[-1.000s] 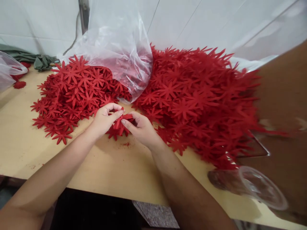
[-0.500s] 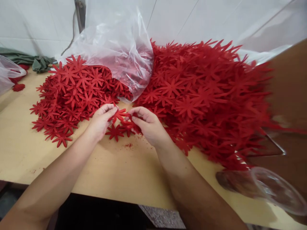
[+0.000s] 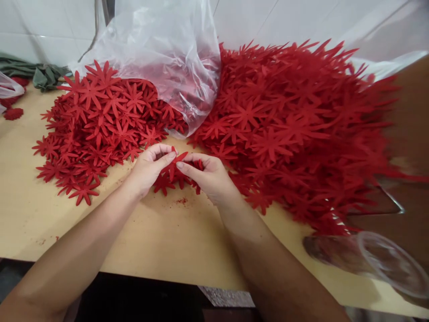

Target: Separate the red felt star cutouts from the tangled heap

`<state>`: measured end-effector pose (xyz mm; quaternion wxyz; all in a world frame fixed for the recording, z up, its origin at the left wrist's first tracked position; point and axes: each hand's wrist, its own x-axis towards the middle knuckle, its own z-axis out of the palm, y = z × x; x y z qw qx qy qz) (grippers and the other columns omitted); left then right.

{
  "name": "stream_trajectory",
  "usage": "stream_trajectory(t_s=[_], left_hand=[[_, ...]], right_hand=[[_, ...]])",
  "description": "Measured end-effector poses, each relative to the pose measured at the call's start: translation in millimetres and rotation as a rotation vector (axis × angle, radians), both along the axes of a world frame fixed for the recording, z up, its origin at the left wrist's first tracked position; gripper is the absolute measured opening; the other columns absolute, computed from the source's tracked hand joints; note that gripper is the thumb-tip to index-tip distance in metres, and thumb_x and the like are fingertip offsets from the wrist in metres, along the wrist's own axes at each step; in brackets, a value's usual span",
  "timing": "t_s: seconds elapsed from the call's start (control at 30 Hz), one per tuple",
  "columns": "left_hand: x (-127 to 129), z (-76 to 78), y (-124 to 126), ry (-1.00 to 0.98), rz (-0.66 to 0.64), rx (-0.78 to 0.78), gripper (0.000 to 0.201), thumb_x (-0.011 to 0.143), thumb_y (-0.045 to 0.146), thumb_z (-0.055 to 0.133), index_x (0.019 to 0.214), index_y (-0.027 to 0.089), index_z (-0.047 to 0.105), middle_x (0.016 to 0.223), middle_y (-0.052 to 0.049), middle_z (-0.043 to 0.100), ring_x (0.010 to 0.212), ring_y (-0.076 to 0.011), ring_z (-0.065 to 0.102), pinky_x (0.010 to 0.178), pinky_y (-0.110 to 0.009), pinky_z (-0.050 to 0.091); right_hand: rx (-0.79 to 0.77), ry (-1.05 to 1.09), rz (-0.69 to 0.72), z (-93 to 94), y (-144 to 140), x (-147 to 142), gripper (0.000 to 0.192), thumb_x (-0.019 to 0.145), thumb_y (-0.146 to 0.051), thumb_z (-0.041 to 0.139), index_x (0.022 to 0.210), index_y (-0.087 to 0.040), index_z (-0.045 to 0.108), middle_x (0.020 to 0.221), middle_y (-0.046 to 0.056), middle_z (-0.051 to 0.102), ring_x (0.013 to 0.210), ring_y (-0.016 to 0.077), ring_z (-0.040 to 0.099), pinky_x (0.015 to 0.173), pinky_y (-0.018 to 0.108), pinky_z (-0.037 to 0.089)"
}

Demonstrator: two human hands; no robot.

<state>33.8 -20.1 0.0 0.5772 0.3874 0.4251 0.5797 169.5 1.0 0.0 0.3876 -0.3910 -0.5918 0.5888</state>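
Note:
Between my two hands is a red flower cutout with long narrow petals. My left hand pinches it from the left, thumb and fingers together. From the right, my right hand pinches a petal; another red piece shows behind its fingers. Just below the hands, more red flower cutouts lie on the table, partly hidden. A heap of red flower cutouts sits to the left, and a larger pile of them rises to the right.
A clear plastic bag drapes over the left heap. At the right stand a brown cardboard box and a clear plastic container on its side. Green cloth lies at the far left. Red crumbs dot the table.
My hands have come closer together, and my right thumb now meets the flower cutout near my left fingertips. The camera view has shifted slightly.

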Motion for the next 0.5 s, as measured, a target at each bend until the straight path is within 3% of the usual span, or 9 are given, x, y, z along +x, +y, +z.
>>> stream_trajectory(t_s=[0.3, 0.5], left_hand=[[0.3, -4.8, 1.8, 0.063, 0.146, 0.028, 0.014, 0.068, 0.02, 0.063, 0.08, 0.015, 0.058, 0.077, 0.002, 0.06, 0.072, -0.0065, 0.054, 0.077, -0.022, 0.043], [2.0, -1.9, -2.6, 0.15, 0.048, 0.079, 0.024, 0.07, 0.025, 0.063, 0.091, 0.015, 0.061, 0.091, -0.002, 0.063, 0.083, -0.0101, 0.057, 0.082, -0.026, 0.043]], right_hand=[[0.176, -0.058, -0.073, -4.4, 1.0, 3.3, 0.027, 0.07, -0.043, 0.063, 0.064, -0.017, 0.06, 0.057, -0.002, 0.055, 0.052, 0.0067, 0.046, 0.052, 0.021, 0.04], [0.245, -0.11, -0.101, -2.2, 0.0, 3.1, 0.03, 0.075, -0.041, 0.057, 0.059, -0.016, 0.054, 0.05, -0.005, 0.046, 0.046, 0.0045, 0.038, 0.046, 0.019, 0.033]])
